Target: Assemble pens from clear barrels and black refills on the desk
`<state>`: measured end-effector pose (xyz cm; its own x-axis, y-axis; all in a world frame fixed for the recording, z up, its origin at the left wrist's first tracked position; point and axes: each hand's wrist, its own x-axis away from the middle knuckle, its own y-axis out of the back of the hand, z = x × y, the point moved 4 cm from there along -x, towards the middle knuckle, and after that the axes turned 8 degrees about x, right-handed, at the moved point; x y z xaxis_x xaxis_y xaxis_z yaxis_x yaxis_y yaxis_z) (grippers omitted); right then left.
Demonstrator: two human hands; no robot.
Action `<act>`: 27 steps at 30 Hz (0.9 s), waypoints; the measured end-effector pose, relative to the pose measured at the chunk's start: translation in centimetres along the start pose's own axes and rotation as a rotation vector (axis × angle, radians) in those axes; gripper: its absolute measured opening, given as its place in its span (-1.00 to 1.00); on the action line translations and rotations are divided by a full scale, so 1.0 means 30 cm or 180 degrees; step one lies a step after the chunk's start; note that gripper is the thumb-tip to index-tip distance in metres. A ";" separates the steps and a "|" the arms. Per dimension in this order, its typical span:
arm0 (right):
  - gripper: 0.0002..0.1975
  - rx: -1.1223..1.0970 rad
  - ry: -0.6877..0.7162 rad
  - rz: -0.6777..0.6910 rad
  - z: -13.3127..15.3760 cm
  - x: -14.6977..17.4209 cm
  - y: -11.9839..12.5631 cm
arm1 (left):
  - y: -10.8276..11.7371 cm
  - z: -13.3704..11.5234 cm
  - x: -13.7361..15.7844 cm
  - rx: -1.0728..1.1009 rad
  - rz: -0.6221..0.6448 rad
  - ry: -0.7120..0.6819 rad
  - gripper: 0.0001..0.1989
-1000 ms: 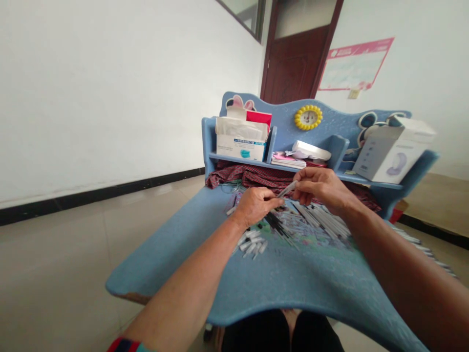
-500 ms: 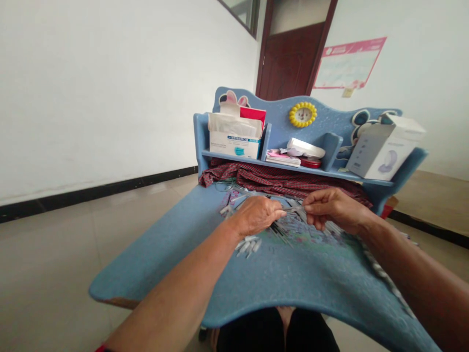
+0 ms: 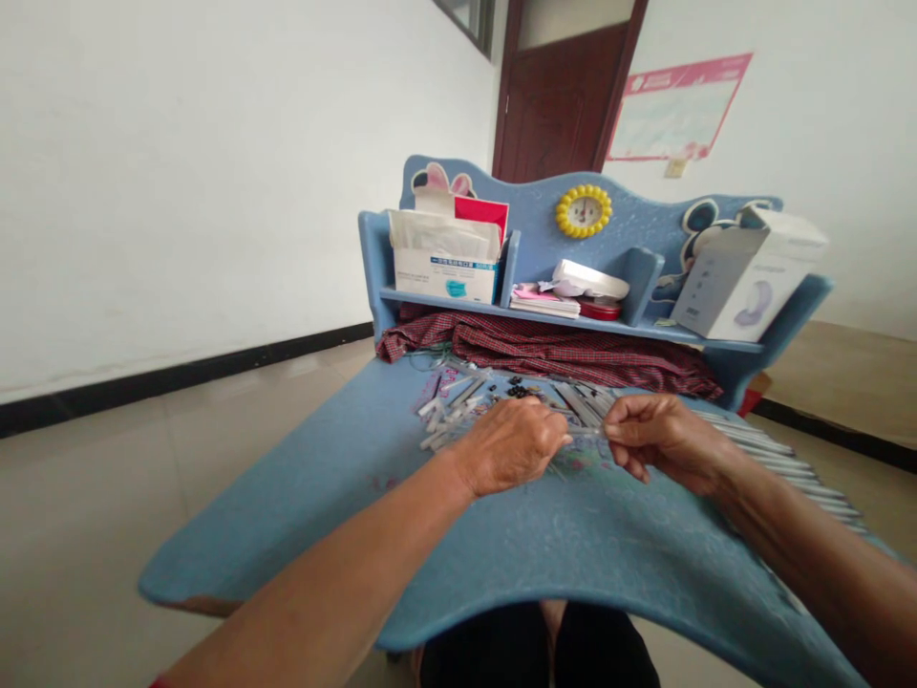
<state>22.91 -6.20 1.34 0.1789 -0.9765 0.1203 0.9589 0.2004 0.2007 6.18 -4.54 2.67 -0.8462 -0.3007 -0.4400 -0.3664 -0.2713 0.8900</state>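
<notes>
Your blue surface [image 3: 301,487] has a curved front edge; a red checked cloth [image 3: 544,349] lies bunched along its back, under a shelf with a yellow-rimmed clock [image 3: 583,211] above. Beyond stand a white wall [image 3: 179,191] and a dark red door [image 3: 565,105]. The thin tube [image 3: 587,433] is pale and looks see-through, its details too small to tell. It spans the gap between your hands, above the surface: your left hand [image 3: 516,441] is curled round one end, your right hand [image 3: 663,435] pinches the other between thumb and forefinger.
</notes>
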 end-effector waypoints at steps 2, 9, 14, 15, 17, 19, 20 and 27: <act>-0.74 0.0025 0.0022 -0.0040 -0.005 0.009 0.002 | -0.001 -0.014 -0.002 0.0000 -0.0023 -0.0079 -0.77; -0.75 0.0114 0.0039 0.0054 -0.031 0.032 0.009 | -0.021 -0.047 -0.006 0.0041 -0.0037 -0.0182 -0.79; -0.74 0.0044 0.0123 0.0008 -0.034 0.025 0.015 | -0.046 -0.033 -0.009 0.0222 -0.0070 -0.0042 -0.79; -0.74 -0.0025 0.0163 -0.0033 -0.032 0.020 0.014 | -0.049 -0.025 -0.011 0.0258 -0.0108 0.0038 -0.79; -0.73 -0.0283 0.0329 -0.0167 -0.021 0.010 0.006 | -0.048 -0.006 -0.016 0.0388 -0.0263 0.0263 -0.80; -0.70 -0.0632 0.0596 -0.0288 -0.004 0.004 -0.011 | -0.036 0.015 -0.019 0.0717 -0.0505 0.0555 -0.80; -0.67 -0.0763 0.0717 -0.0318 0.005 0.001 -0.025 | -0.027 0.024 -0.019 0.0993 -0.0626 0.0710 -0.78; -0.60 -0.0291 0.0964 -0.0500 0.047 -0.040 -0.156 | 0.007 0.058 -0.013 0.3478 -0.1070 0.1515 -0.64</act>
<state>17.89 -5.86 1.64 0.0717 -0.9768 -0.2017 0.9932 0.0513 0.1045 5.77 -2.88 3.24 -0.5065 -0.7279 -0.4621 -0.8621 0.4369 0.2568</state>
